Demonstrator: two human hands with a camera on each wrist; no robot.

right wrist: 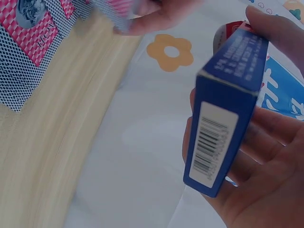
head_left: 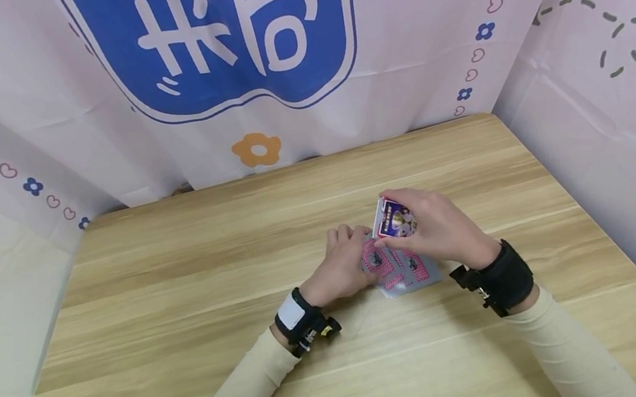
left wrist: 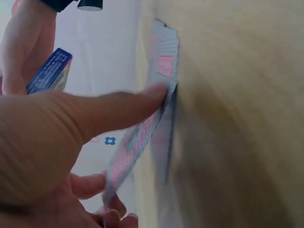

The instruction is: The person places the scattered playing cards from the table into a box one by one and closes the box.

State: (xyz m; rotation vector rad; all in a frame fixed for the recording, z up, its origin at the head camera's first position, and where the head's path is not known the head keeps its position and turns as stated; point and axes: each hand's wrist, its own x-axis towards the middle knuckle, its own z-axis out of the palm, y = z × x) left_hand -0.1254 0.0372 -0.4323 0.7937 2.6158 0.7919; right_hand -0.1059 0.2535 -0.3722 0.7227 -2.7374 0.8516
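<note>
My right hand (head_left: 445, 225) grips a small blue playing-card box (head_left: 396, 218) between thumb and fingers, above the table. In the right wrist view a white barcode label (right wrist: 211, 142) shows on one narrow side of the box. Beneath it lie overlapping playing cards (head_left: 416, 279), face down, with pink-and-grey backs. At the left edge of these cards, my left hand (head_left: 342, 269) pinches a few tilted cards (left wrist: 128, 161), thumb on one face and fingers at the other. How many it holds is unclear. The other cards (left wrist: 165, 42) lie fanned on the wood.
The wooden table (head_left: 183, 276) spreads around both hands. A white printed cloth (head_left: 406, 46) hangs behind its far edge, and more cloth (head_left: 603, 120) stands along the right side. Each wrist wears a black strap with a camera (head_left: 506, 277).
</note>
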